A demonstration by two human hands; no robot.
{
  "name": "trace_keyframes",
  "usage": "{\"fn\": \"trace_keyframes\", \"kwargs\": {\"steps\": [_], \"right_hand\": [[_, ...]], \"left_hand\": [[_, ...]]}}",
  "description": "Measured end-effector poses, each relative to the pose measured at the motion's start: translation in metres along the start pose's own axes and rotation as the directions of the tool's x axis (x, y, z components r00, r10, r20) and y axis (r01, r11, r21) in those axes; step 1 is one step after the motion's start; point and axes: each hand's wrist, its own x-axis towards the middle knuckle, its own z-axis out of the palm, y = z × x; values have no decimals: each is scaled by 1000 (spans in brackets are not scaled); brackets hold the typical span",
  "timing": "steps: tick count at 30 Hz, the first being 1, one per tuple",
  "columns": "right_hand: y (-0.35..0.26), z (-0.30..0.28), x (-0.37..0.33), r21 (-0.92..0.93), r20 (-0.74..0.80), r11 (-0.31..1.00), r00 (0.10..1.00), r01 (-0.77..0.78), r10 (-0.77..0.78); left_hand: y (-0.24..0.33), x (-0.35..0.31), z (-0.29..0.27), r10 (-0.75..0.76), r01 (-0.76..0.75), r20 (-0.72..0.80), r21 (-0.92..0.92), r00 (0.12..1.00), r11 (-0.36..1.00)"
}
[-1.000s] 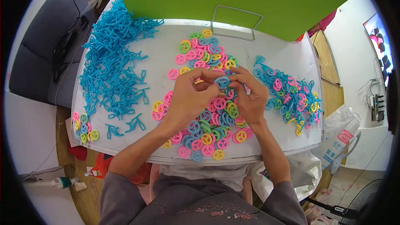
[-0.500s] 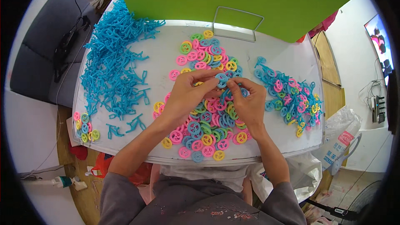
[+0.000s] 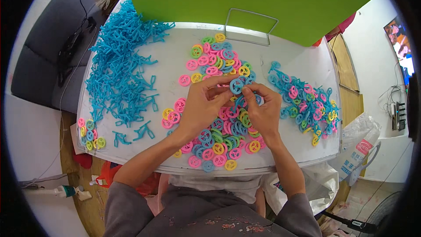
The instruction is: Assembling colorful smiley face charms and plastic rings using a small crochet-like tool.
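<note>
Above a heap of small spoked plastic wheels (image 3: 215, 137), both my hands meet in front of me. A blue plastic wheel (image 3: 236, 86) stands between their fingertips, its spoked face turned toward me. My left hand (image 3: 205, 105) is closed, with thumb and forefinger pinching the wheel's left side. My right hand (image 3: 264, 109) is closed too, its thumb and forefinger at the wheel's right edge on a blue plastic part that is mostly hidden by the fingers. Pink, yellow, green and blue wheels lie under and around my hands.
Blue forked plastic pieces (image 3: 118, 57) are piled along the table's left side. At the right lies a pile of blue pieces with wheels on them (image 3: 307, 103). A green panel (image 3: 250, 0) with a wire frame (image 3: 251, 26) stands at the back. Several wheels (image 3: 89, 134) sit at the left corner.
The blue wheel between my fingertips has tilted to face me more and shifted slightly right. Both hands keep nearly the same place, with the left fingers moved a little.
</note>
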Motion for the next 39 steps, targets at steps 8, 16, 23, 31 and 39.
{"fn": "trace_keyframes", "kwargs": {"steps": [8, 16, 23, 31, 39], "right_hand": [[5, 2, -3, 83, 21, 996, 999, 25, -27], [8, -2, -3, 137, -13, 989, 998, 62, -60], [6, -3, -4, 209, 46, 976, 996, 63, -75], [7, 6, -7, 199, -62, 974, 993, 113, -103], [15, 5, -8, 259, 30, 965, 998, 47, -57]], "left_hand": [[-3, 0, 0, 47, -45, -25, 59, 999, 997], [7, 0, 1, 43, -40, 56, -51, 997, 998], [1, -3, 5, 123, -122, -23, 34, 992, 992], [0, -6, 9, 134, -133, -77, 12, 988, 991], [3, 0, 1, 83, -82, 23, -24, 996, 996]]}}
